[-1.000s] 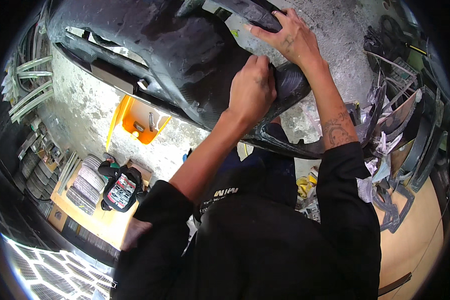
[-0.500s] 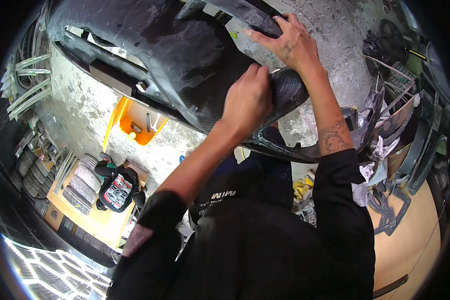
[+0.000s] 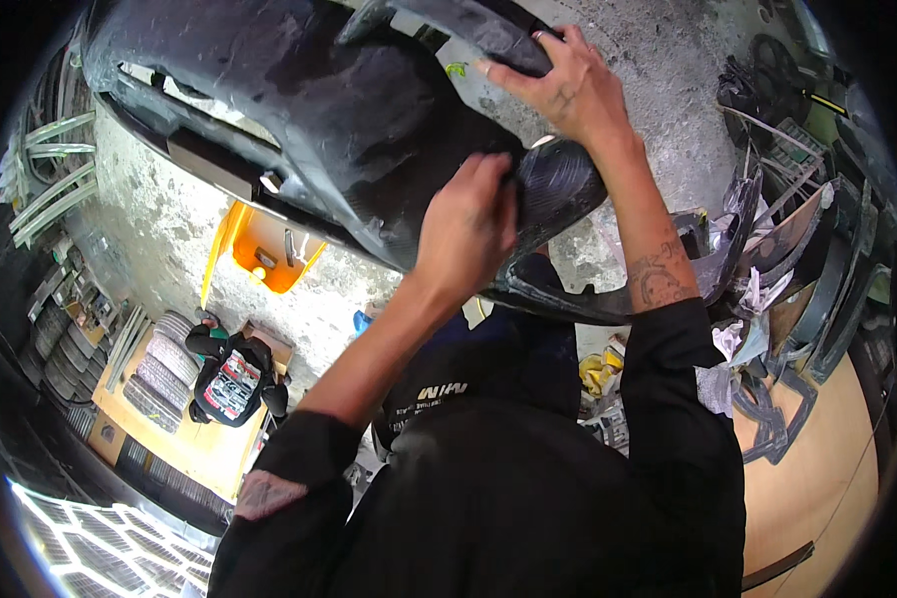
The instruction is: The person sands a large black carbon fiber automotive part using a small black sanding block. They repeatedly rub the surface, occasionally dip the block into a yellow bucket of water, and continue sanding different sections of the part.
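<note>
The right hand [image 3: 573,95] clamps its fingers around the upper edge of the dark bumper [image 3: 319,110] over the concrete floor [image 3: 159,209], the left hand [image 3: 468,229] curls, blurred, against its scuffed face, hold unclear, work apparently unfinished, how much remains impossible to tell.

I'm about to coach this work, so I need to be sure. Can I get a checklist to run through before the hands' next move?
1. Right hand gripping the bumper at its upper strip: ok.
2. Left hand against the bumper: ok.
3. What, if anything, the left hand holds: cannot tell; blurred, fingers curled.
4. Whole bumper in view: not ok; the top edge of the picture cuts it off.
5. Other person away from the hands: ok, over at left.
</note>
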Action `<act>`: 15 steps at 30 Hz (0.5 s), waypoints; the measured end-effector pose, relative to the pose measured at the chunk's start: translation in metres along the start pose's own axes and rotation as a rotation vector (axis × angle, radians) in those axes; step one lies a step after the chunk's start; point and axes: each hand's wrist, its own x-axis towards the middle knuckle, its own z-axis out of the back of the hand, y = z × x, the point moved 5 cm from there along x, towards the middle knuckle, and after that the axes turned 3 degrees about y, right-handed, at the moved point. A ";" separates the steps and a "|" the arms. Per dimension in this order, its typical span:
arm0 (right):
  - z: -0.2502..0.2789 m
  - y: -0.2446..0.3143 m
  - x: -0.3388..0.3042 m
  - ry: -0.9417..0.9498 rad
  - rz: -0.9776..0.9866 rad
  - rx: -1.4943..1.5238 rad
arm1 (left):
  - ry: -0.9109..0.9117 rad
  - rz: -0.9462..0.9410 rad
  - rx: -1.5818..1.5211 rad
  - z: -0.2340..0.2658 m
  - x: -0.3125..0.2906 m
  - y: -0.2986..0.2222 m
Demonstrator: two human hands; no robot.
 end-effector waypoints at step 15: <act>0.005 0.007 0.001 -0.017 0.001 0.029 | -0.067 0.100 -0.083 0.000 -0.006 0.001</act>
